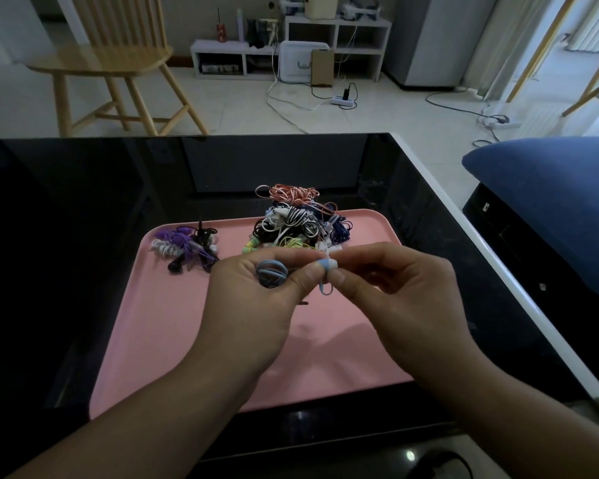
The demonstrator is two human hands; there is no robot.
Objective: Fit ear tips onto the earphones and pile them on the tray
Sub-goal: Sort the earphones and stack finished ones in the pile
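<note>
Both hands are together above the pink tray [173,340]. The left hand [253,299] grips the coiled blue earphones [272,273]; the right hand [395,299] pinches the earbud tip [327,263] between them — the finished pile [187,248] lies at ten o'clock, nearer the left.

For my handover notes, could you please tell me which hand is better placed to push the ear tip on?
The right hand: it pinches the light blue earbud, while the left hand holds its coiled cable.
</note>
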